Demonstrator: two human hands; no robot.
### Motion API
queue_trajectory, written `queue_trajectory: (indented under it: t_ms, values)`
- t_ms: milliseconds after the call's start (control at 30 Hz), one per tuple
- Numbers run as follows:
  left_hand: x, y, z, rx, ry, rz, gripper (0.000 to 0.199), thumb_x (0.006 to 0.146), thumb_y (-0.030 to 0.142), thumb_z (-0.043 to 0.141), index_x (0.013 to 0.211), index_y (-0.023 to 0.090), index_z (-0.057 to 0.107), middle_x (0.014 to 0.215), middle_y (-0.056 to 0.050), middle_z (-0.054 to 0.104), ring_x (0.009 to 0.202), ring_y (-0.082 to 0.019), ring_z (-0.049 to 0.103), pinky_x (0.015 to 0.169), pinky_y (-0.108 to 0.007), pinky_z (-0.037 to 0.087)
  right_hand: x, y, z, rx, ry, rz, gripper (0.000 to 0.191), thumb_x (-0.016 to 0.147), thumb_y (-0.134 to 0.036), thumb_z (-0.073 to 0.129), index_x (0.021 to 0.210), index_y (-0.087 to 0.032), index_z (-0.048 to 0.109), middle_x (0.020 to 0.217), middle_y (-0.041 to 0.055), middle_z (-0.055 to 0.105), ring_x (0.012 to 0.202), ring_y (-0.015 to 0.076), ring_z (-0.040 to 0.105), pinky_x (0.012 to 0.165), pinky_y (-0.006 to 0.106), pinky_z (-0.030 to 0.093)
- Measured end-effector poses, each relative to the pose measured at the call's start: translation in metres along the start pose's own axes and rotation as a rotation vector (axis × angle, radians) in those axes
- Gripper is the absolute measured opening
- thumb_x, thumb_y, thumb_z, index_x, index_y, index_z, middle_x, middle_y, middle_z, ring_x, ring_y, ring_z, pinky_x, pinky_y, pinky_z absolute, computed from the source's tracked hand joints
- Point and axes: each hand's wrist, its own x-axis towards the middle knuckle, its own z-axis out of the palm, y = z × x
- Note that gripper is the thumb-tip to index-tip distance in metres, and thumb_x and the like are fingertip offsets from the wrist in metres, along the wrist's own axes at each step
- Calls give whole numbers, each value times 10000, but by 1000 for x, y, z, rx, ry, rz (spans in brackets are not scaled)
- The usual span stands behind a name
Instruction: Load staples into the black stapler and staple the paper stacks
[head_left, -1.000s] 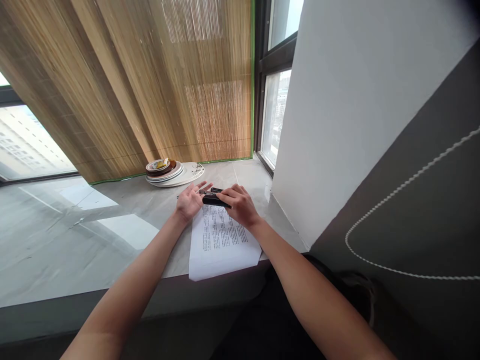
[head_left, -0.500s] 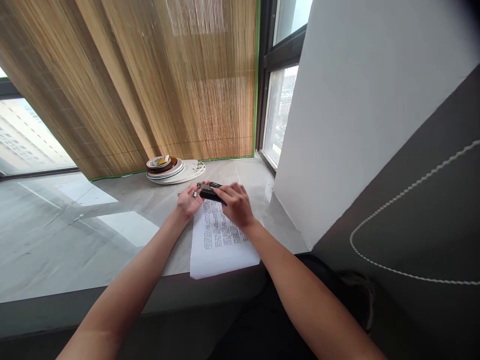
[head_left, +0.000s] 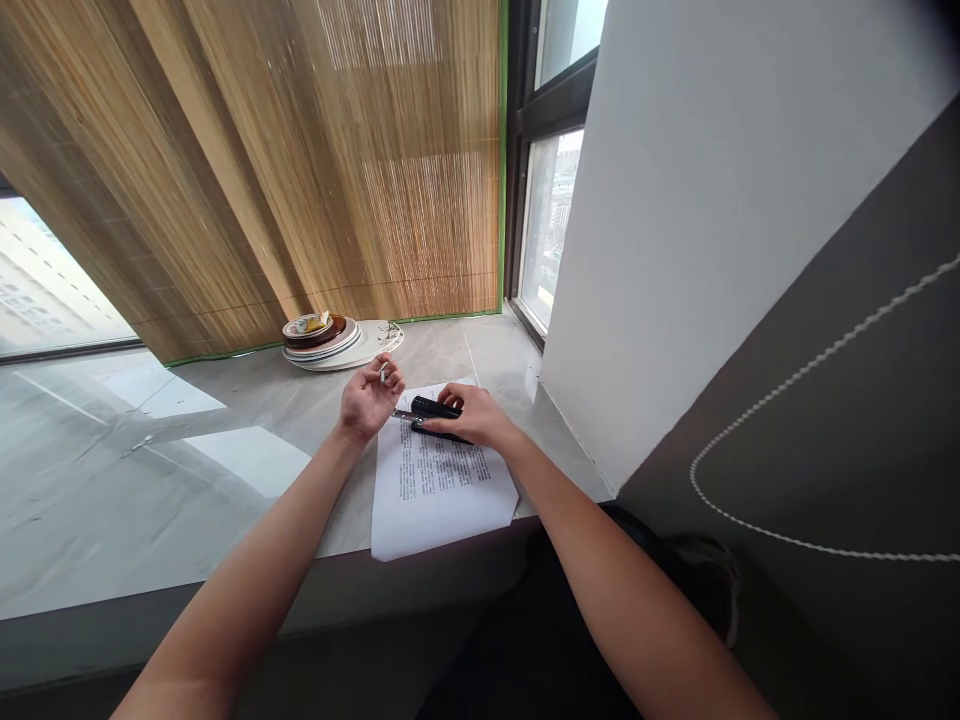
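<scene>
A black stapler (head_left: 436, 408) rests low over a printed sheet of paper (head_left: 442, 480), its parts swung open and a metal tray showing. My right hand (head_left: 476, 412) grips it from the right, thumb along the near side and fingers on the far side. Just left of the stapler, my left hand (head_left: 369, 400) is turned palm up with its fingers curled. Between those fingertips is a small silvery piece (head_left: 385, 374) that looks like a strip of staples. The paper lies under the stapler with its front edge at the sill's edge.
Stacked plates (head_left: 322, 345) stand at the back of the grey stone sill (head_left: 225, 520), beside a bamboo blind (head_left: 375, 180). To the right are a white wall (head_left: 660, 200) and a hanging bead cord (head_left: 757, 400).
My right hand has lowered the stapler onto the paper, and it now shows opened out. My left hand has moved away from it to the left, holding the small silvery piece.
</scene>
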Motion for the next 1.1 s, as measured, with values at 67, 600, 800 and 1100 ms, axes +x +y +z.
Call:
queue_trajectory:
  t_ms: [67, 600, 800, 1100]
  values:
    - [-4, -1, 7, 53, -44, 20, 206, 877, 92, 542, 1006, 204, 657, 800, -8, 529, 669, -120, 525, 673, -255, 477, 1, -4, -2, -8, 158, -100, 253, 826, -410, 842, 935, -223, 710, 932, 24, 723, 891, 200, 663, 827, 331, 537]
    - [-16, -10, 12, 323, -304, 199, 409, 666, 310, 1011, 944, 190, 736, 1065, -48, 704, 783, -146, 684, 721, -254, 542, 3, -29, 14, 57, 264, -547, 139, 1021, -198, 643, 994, -247, 770, 1022, 45, 736, 1032, 188, 697, 941, 309, 572]
    - [3, -1, -13, 738, 169, 421, 79, 946, 292, 677, 944, 213, 677, 906, -63, 675, 895, -245, 687, 946, -406, 537, 20, 18, -28, -84, 463, -232, 133, 922, -147, 632, 945, -209, 747, 943, 46, 739, 843, 188, 684, 827, 319, 567]
    - [19, 2, -78, 1589, 477, 236, 184, 711, 53, 664, 838, 183, 694, 1230, -238, 699, 1335, -456, 553, 1155, -583, 380, 35, 81, -50, -453, 346, 189, 330, 770, 19, 565, 891, -178, 801, 990, 88, 782, 937, 222, 700, 842, 306, 525]
